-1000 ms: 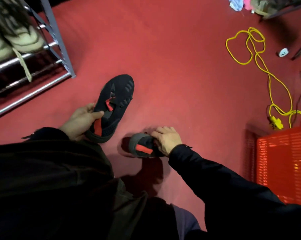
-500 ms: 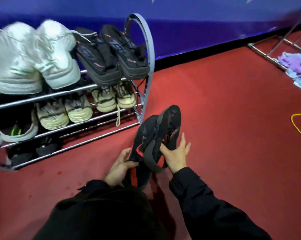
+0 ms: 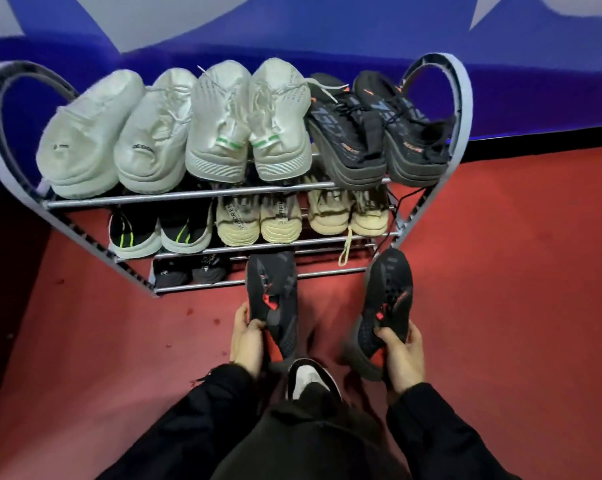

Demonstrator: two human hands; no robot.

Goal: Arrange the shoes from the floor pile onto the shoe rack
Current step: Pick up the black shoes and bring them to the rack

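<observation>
I hold a pair of black shoes with red accents, one in each hand, toes pointing at the shoe rack (image 3: 223, 195). My left hand (image 3: 247, 341) grips the heel of the left black shoe (image 3: 275, 299), whose toe reaches the bottom shelf rail. My right hand (image 3: 401, 358) grips the heel of the right black shoe (image 3: 384, 306), just off the rack's right leg. The top shelf carries white sneakers (image 3: 219, 123) and black-and-orange sneakers (image 3: 372, 129). The middle shelf holds beige sneakers (image 3: 258, 220) and black ones with green stripes (image 3: 161, 230). A dark pair (image 3: 188, 270) sits at the bottom left.
The metal rack stands on red carpet (image 3: 517, 271) against a blue and white wall (image 3: 292, 32). The bottom shelf's right part shows bare rails (image 3: 327, 273). My own shoe tip (image 3: 310, 377) shows between my arms.
My view swung from the floor up to the rack. My right hand lifted the second shoe off the carpet, and the two shoes, held together a moment ago, are now apart and nearer the bottom shelf.
</observation>
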